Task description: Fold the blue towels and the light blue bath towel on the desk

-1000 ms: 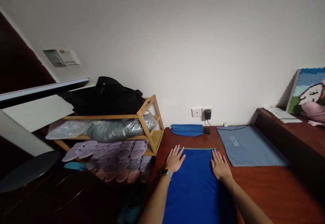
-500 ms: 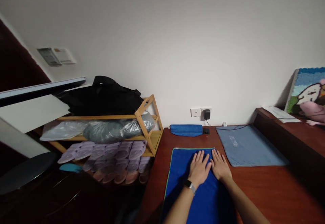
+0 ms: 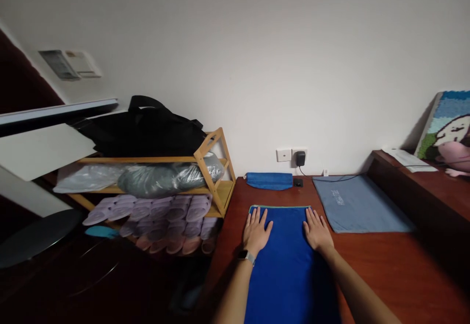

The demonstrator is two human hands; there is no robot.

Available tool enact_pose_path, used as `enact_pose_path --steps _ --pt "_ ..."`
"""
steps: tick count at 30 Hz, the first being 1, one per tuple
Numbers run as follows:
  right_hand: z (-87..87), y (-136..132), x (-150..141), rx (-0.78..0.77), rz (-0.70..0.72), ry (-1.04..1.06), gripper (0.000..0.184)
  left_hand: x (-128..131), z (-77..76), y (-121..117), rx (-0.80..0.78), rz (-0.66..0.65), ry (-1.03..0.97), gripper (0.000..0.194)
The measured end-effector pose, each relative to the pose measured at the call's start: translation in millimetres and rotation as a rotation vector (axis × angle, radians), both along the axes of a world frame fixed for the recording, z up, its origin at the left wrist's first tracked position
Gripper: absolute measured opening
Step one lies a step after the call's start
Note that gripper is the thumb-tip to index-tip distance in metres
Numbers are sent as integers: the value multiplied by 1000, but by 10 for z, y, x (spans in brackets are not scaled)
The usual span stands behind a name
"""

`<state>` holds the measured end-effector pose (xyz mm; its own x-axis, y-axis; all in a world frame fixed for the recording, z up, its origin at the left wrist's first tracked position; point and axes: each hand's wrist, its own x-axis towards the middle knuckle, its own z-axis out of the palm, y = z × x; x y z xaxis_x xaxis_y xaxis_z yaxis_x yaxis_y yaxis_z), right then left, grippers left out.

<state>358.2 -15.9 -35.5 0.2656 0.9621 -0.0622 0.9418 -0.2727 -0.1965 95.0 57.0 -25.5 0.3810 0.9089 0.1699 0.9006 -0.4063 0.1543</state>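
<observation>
A bright blue cloth [image 3: 284, 258] with a green-stitched edge lies flat on the reddish-brown desk [image 3: 370, 265]. My left hand [image 3: 257, 231] rests palm down on its far left corner, fingers stretched out, a watch on the wrist. At the far right corner, my right hand [image 3: 317, 231] presses flat with its fingers extended. Between the hands the cloth looks smooth. Its near end runs out of the picture. Beyond it, by the wall, lies a folded blue fabric piece [image 3: 269, 181]. To the right is a grey-blue fabric bag [image 3: 362, 204] with pale lettering, laid flat.
A wooden rack [image 3: 220, 177] on the left holds a black bag [image 3: 147, 130], plastic-wrapped bundles and rows of slippers [image 3: 157, 209]. A black plug [image 3: 300, 158] with a cable sits in the wall socket. The raised ledge on the right carries papers, a pink toy [image 3: 455, 153] and a picture.
My left hand has slid left across the cloth to its far left corner, away from my right hand. The right hand stays at the right corner. The view has shifted slightly.
</observation>
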Motion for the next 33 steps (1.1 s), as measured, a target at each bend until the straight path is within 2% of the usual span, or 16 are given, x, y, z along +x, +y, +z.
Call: enact_pose_path --steps 5,9,13,17,19,21,24,26,29,31,33 --pt "93 -126 -112 0 -7 -7 67 55 45 -23 -20 -3 0 65" --pt "87 -475 -313 61 -21 -28 67 62 65 -23 -13 -5 7 65" --pt "102 -756 -424 12 -62 -4 69 34 128 -16 -18 5 26 65" --pt "134 -795 -429 5 -59 22 69 80 246 -54 -43 23 60 62" --pt "133 -768 -421 12 -61 39 68 234 276 -175 4 10 41 60" --pt "132 -750 -412 21 -59 59 68 475 257 -394 49 -78 -9 60" --pt "150 -760 -400 33 -35 76 66 825 160 -819 13 -257 -66 60" --pt "172 -781 -397 37 -16 76 65 913 101 -1061 -34 -300 -70 60" --pt "194 -804 -409 38 -25 77 66 715 73 -1270 -59 -294 -47 59" --pt "194 -805 -424 39 -48 79 66 391 77 -1334 -60 -266 -24 60" --pt "193 -795 -438 35 -66 76 66 -9 79 -1376 -59 -181 -3 61"
